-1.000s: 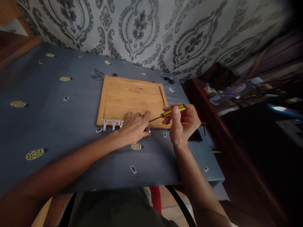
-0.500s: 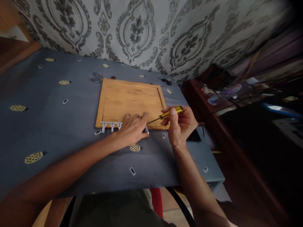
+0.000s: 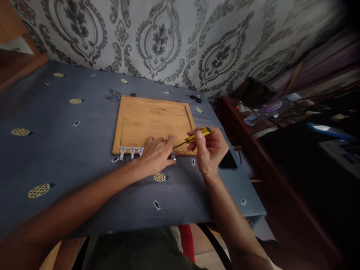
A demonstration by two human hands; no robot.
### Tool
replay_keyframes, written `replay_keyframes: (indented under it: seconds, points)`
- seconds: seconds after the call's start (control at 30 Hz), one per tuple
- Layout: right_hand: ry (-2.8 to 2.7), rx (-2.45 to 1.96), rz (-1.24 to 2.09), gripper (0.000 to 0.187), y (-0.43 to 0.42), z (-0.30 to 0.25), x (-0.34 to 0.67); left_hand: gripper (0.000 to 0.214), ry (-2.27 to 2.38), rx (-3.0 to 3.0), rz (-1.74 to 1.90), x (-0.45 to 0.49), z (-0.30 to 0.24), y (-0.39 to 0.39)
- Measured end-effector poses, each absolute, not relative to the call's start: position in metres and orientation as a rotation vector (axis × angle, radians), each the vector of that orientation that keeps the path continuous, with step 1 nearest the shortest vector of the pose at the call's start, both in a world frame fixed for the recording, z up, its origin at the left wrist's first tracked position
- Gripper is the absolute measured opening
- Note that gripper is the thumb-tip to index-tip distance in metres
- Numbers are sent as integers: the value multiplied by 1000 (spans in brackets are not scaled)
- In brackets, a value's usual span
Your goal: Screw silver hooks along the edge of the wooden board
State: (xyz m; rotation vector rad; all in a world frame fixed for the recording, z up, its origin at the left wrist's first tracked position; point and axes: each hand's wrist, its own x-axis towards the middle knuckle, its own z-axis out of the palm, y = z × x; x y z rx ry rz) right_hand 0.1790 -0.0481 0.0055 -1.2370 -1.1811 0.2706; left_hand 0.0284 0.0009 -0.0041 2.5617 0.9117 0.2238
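Note:
A square wooden board (image 3: 153, 122) lies flat on a table under a blue-grey cloth (image 3: 62, 150). A silver metal hook rack (image 3: 131, 150) runs along the board's near edge. My left hand (image 3: 156, 153) rests flat on the rack's right part, fingers stretched onto the board. My right hand (image 3: 209, 150) is closed round a yellow-and-black screwdriver (image 3: 194, 137). Its shaft slants down to the left, and the tip meets the rack just beside my left fingertips.
Small metal parts (image 3: 112, 94) and a dark object (image 3: 196, 98) lie beyond the board's far corners. A dark phone (image 3: 227, 161) lies near the table's right edge. A patterned wall rises behind. A cluttered dark wooden shelf (image 3: 261, 112) stands to the right.
The view has shifted slightly, so board and hands sit a little lower and further left. Both hands keep their positions on the rack and the screwdriver.

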Motion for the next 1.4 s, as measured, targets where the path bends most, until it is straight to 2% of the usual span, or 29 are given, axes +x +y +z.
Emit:
replay_keyframes:
  seconds: [0.13, 0.33, 0.53, 0.93, 1.4]
  points:
    - [-1212, -1209, 285, 17, -48, 3, 180, 54, 907, 2586, 264, 29, -8, 2]
    - [-1249, -1278, 294, 25, -48, 0, 183, 57, 914, 2597, 306, 28, -12, 2]
    - [-1276, -1290, 302, 24, -47, -2, 184, 56, 930, 2606, 301, 27, -11, 1]
    - [-1385, -1156, 542, 37, -43, 17, 194, 60, 980, 2583, 207, 29, 1, -1]
    - [-1287, -1121, 656, 34, -38, 25, 190, 60, 1014, 2573, 277, 28, -8, -4]
